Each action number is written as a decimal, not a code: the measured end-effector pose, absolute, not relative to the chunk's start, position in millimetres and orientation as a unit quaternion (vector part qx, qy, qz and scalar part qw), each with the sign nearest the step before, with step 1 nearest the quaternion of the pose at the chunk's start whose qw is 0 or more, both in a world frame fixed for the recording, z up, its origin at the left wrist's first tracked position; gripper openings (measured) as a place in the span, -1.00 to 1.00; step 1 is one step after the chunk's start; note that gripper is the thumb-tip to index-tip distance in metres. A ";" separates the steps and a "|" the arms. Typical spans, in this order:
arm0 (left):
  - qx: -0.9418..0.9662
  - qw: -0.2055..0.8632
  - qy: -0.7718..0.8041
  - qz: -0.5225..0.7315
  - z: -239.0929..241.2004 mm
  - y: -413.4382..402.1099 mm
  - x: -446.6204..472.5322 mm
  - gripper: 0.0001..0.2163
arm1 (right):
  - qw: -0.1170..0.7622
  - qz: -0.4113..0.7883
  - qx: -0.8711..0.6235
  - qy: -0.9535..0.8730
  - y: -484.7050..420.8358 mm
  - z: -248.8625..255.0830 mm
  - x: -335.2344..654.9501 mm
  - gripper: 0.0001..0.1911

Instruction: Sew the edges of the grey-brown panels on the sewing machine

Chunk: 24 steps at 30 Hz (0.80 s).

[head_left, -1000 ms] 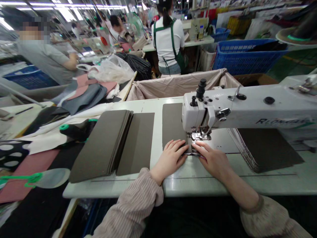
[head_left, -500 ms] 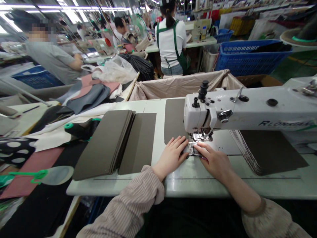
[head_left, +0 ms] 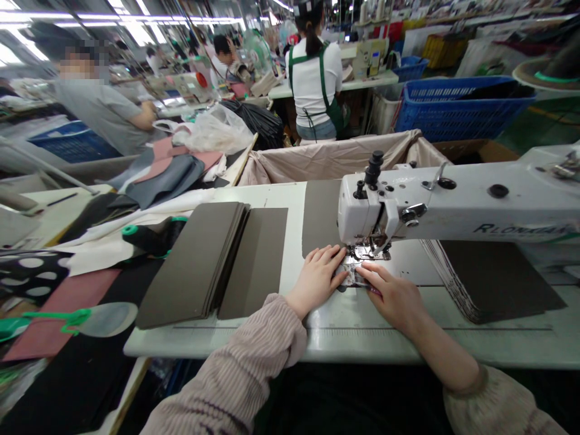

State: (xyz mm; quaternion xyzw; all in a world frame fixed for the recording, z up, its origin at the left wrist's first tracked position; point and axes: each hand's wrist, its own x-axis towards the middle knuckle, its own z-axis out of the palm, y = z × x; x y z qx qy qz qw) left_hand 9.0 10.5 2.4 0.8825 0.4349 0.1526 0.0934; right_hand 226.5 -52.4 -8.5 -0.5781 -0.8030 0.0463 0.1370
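Grey-brown panel (head_left: 319,208): just right of the frame's centre, flat on the pale surface (head_left: 362,347); its right part hidden behind the head of the white sewing machine (head_left: 453,208).
Left hand (head_left: 319,275): centre of the frame, palm down, fingers spread; grip released, nothing seen clasped. Fingertips at the panel's near edge, close to the machine's foot.
Right hand (head_left: 394,296): right of centre, fingers stretched toward the metal fitting (head_left: 352,277) below the machine's foot. Something small and purplish shows under it; cannot tell whether the grip grasps it.
Left pile (head_left: 190,260): left of centre, similar panels stacked a little unevenly.
Loose panel (head_left: 260,254): flat, between left pile and left hand.
Right pile (head_left: 502,281): lower right, dark panels, pale edges fanned, partly behind the machine arm.
Thread cone (head_left: 147,240): left of the frame, black thread, green tip, on its side.
Co-workers: one in a grey top (head_left: 99,112), upper left; one with green apron straps (head_left: 312,75), upper centre, back turned.
Blue crate (head_left: 462,109): upper right.
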 end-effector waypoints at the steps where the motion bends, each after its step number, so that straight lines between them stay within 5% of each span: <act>1: 0.882 0.088 0.437 0.153 1.9 10.5 10.2 -0.54 | 0.138 0.046 -0.578 -0.803 -52.4 -8.6 226.4 -0.48; 24: 0.897 0.122 0.396 0.151 1.4 18.8 9.0 -0.58 | 0.141 0.037 -0.579 -0.802 -53.1 -8.0 225.2 -0.50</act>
